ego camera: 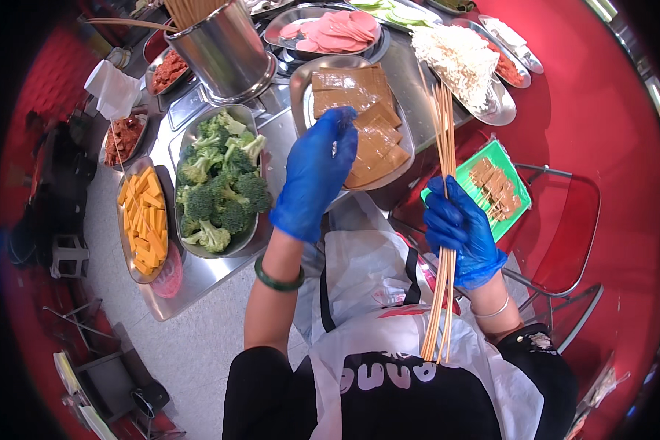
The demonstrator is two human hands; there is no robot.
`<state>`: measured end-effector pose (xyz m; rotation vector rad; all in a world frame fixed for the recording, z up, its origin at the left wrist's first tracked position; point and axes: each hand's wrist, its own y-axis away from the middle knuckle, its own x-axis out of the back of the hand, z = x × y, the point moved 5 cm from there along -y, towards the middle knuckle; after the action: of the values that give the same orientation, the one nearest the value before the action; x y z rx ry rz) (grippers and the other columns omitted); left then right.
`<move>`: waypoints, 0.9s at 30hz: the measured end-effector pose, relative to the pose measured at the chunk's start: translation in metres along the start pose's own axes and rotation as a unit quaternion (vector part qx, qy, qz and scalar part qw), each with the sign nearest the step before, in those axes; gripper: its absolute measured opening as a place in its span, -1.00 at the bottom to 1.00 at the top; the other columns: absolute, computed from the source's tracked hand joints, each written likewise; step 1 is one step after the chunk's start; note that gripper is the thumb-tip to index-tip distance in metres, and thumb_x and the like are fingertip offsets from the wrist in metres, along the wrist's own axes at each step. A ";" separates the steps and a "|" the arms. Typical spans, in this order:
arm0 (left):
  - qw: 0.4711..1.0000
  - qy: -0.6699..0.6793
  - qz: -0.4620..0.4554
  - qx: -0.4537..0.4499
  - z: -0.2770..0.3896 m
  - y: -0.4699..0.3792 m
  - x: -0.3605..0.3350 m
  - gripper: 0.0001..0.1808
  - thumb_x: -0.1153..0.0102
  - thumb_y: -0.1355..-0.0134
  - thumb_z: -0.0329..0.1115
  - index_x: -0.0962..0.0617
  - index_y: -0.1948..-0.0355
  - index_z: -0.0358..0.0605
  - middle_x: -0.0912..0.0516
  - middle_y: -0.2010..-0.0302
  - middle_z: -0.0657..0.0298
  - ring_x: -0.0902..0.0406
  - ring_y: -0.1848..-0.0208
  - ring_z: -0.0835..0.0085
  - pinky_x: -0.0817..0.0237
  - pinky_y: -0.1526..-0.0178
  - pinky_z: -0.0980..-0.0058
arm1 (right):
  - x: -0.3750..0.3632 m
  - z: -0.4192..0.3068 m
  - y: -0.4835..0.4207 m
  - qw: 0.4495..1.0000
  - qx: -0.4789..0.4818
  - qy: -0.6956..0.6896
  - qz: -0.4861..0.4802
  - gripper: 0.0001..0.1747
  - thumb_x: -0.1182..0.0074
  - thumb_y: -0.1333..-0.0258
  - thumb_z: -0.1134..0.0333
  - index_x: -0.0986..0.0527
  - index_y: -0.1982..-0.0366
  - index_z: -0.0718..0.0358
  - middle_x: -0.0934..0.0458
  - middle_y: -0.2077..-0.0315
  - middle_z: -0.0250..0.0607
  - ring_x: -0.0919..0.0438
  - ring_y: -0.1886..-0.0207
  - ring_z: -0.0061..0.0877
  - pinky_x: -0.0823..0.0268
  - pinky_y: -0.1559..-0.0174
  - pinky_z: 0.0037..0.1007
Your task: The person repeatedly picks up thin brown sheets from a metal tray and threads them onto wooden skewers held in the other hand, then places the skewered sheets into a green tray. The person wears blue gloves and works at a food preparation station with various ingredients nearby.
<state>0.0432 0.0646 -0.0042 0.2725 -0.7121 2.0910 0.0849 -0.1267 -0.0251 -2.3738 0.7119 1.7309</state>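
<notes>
My right hand [462, 231], in a blue plastic glove, grips a bundle of thin bamboo skewers [445, 137] around the middle. The skewers stand nearly lengthwise in front of my apron. My left hand [322, 170], gloved the same way, hovers over an oval metal tray [302, 82] stacked with square brown tofu sheets [379, 132]. Its fingertips are drawn together, and I cannot tell whether anything is pinched between them. Behind my right hand is a green tray [517, 176] with skewered folded brown pieces [495, 187].
Broccoli [220, 187] and yellow sticks [143, 220] fill trays at left. A metal canister [225, 55] of skewers stands behind them. Pink sliced sausage [341, 30] and enoki mushrooms [456, 60] lie farther back. A red folding chair [569, 236] is at right.
</notes>
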 end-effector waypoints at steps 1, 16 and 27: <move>0.996 -0.090 -0.026 -0.005 -0.002 -0.005 -0.009 -0.69 -0.08 -0.15 -0.32 -0.47 0.09 -0.19 -0.58 0.23 0.06 -0.54 0.23 0.27 -0.33 0.13 0.48 | -0.006 -0.002 0.005 0.999 -0.007 -0.020 -0.044 -0.70 0.25 -0.27 0.22 -0.33 0.18 0.34 -0.17 0.70 -0.48 -0.11 0.74 -0.75 -0.02 0.74 -0.72; 0.934 -0.246 -0.231 0.119 -0.039 -0.030 -0.042 -0.52 -0.25 0.11 -0.15 -0.45 0.24 -0.27 -0.55 0.32 -0.05 -0.52 0.24 0.07 -0.35 0.20 0.31 | 0.031 -0.061 0.032 0.922 0.085 0.355 0.129 -0.81 0.10 -0.17 0.35 -0.29 0.24 0.32 -0.42 0.38 -0.22 -0.19 0.76 -0.77 -0.01 0.74 -0.73; 0.964 0.183 -0.012 0.193 -0.028 -0.017 -0.035 -0.73 -0.13 -0.08 -0.34 -0.49 0.21 -0.24 -0.58 0.36 0.19 -0.53 0.35 0.35 -0.35 0.29 0.46 | 0.043 -0.037 0.035 0.880 0.016 0.423 0.215 -0.77 0.03 -0.13 0.32 -0.35 0.24 0.31 -0.47 0.59 -0.33 -0.40 0.62 -0.74 -0.04 0.68 -0.78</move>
<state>0.0795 0.0643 -0.0361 0.0996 -0.0778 2.1653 0.1123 -0.1841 -0.0463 -3.0819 1.4352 0.6320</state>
